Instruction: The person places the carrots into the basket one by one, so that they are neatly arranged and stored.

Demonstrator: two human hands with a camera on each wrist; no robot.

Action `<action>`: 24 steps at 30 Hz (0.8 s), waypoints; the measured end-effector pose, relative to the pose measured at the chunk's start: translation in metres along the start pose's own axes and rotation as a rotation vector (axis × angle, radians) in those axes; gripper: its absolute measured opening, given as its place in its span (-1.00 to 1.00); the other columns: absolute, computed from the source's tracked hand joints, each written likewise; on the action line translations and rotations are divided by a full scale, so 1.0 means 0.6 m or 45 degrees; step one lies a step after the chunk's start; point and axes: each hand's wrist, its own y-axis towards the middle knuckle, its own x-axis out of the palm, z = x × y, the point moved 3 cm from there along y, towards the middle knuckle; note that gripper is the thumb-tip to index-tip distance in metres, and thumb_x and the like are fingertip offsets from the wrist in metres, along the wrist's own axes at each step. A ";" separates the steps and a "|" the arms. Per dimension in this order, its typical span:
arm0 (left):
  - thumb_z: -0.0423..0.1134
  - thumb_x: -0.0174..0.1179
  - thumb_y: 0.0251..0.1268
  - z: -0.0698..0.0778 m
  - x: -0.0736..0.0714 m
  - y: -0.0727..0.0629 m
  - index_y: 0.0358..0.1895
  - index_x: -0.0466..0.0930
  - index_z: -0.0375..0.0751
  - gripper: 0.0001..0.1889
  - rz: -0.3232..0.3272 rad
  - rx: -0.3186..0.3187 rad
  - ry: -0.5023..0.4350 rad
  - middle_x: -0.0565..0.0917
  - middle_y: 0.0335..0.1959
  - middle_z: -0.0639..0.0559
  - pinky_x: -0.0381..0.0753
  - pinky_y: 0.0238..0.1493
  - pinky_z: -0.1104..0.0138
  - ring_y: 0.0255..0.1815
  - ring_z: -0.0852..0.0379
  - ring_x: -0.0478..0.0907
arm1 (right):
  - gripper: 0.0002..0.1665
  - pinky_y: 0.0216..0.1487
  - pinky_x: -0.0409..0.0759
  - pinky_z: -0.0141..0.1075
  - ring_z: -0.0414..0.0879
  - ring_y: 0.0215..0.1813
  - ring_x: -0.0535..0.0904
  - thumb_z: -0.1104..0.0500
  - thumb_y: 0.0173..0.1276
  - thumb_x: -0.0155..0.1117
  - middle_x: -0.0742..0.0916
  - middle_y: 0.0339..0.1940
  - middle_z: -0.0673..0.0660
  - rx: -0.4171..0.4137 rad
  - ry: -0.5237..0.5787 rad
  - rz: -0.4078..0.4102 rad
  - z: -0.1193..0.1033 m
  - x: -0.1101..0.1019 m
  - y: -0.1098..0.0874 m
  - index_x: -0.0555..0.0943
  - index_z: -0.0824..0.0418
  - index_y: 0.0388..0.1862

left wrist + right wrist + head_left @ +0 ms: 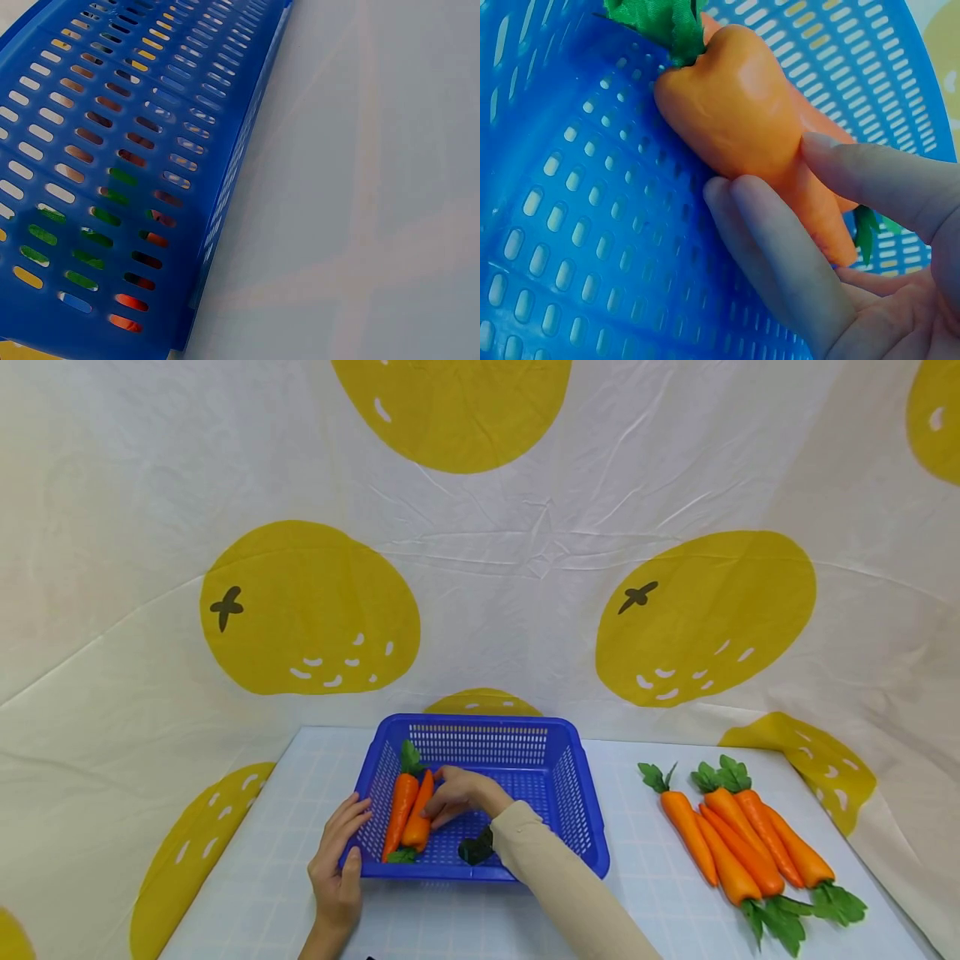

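Note:
A blue perforated basket (480, 874) stands on the table. Its left front corner is held by my left hand (339, 860), fingers at the side rim and thumb at the front. Inside, along the left wall, lie two orange carrots side by side. The outer carrot (400, 806) has its leaves at the back; the inner carrot (415, 833) has its leaves toward the front. My right hand (459, 793) reaches into the basket and holds the inner carrot. In the right wrist view, thumb and fingers pinch opposite sides of this carrot (731, 105).
Several more carrots (738, 839) lie side by side on the table to the right, some leaves pointing back and others forward. Behind the table hangs a white cloth (517, 610) printed with yellow fruit. A dark object (475, 847) shows beneath the right wrist.

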 end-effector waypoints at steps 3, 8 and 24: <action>-0.53 -0.10 0.18 0.000 0.000 0.000 0.06 0.58 -0.55 -0.60 0.002 0.004 -0.006 0.58 0.13 -0.42 0.24 0.46 0.29 0.36 -0.26 0.36 | -0.14 -0.18 0.73 -0.10 0.11 -0.37 0.74 0.45 0.18 0.38 0.64 -0.19 0.32 0.000 0.007 0.004 -0.001 0.001 -0.001 0.19 0.40 0.41; -0.53 -0.10 0.20 -0.002 0.000 0.000 0.05 0.58 -0.57 -0.61 0.008 0.012 -0.017 0.58 0.13 -0.43 0.23 0.46 0.28 0.36 -0.27 0.36 | -0.12 -0.13 0.71 -0.05 0.16 -0.32 0.74 0.43 0.17 0.40 0.66 -0.24 0.31 -0.002 -0.022 0.040 -0.007 -0.002 -0.006 0.18 0.44 0.42; -0.53 -0.09 0.19 0.000 -0.002 -0.001 0.07 0.58 -0.54 -0.60 0.002 0.000 -0.002 0.58 0.13 -0.42 0.23 0.46 0.28 0.36 -0.28 0.35 | -0.05 0.04 0.63 0.09 0.32 -0.13 0.71 0.41 0.23 0.33 0.65 0.02 0.56 -0.144 0.058 0.096 -0.053 -0.069 -0.077 0.05 0.47 0.49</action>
